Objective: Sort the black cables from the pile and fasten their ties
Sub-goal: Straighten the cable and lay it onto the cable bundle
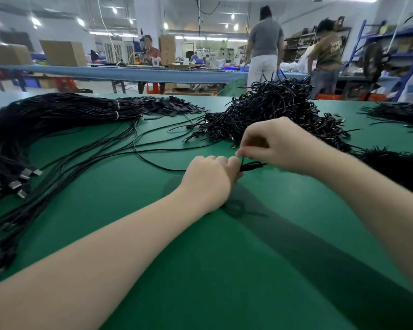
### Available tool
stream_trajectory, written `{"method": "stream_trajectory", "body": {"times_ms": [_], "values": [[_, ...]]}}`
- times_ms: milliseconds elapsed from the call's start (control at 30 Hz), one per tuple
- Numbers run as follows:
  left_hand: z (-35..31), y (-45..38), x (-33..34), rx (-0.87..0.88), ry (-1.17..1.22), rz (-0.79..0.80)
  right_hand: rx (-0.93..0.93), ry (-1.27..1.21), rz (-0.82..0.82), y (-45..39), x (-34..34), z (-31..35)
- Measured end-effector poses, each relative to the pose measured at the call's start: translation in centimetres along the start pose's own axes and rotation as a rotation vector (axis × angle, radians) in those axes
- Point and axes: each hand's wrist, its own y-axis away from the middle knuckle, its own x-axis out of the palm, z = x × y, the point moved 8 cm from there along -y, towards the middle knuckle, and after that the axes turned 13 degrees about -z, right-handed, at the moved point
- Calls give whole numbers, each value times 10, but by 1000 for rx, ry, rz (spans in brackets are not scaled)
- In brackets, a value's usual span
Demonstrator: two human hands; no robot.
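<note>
1. One black cable [153, 163] is pinched at its tie [250, 166], clamped between the left hand [210, 179] and right hand [274, 146].
2. Beyond that grip, a tangled pile [272, 110] is left unsorted.
3. Left of it, banded bundles [69, 115] are laid on the bench [200, 270].

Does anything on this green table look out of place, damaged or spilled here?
Nothing stands out. The tangled heap of black cables and the tied bundle of straight black cables lie on the green table; the left hand and right hand grip one thin black cable.
</note>
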Motion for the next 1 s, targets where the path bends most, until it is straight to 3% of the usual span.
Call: {"method": "stream_trajectory", "body": {"times_ms": [133,200,267,367,467,600,867,1000], "values": [[-25,2,-37,226,229,-232,378,-412,284,21,13,-41],[-28,4,-49,199,383,-299,576,-721,353,39,28,-45],[-16,1,-44,-8,624,-232,743,-985,298,48,42,-41],[12,4,-25,-371,886,-212,898,-1175,45,46,62,-33],[26,7,-12,-544,1007,-207,980,-1253,-167,45,76,-26],[28,7,0,-591,1054,-151,1006,-1324,-246,52,79,-26],[25,7,8,-652,1189,-16,979,-1238,-249,52,80,-31],[25,7,7,-657,1189,-11,890,-1064,-248,49,73,-37]]}}
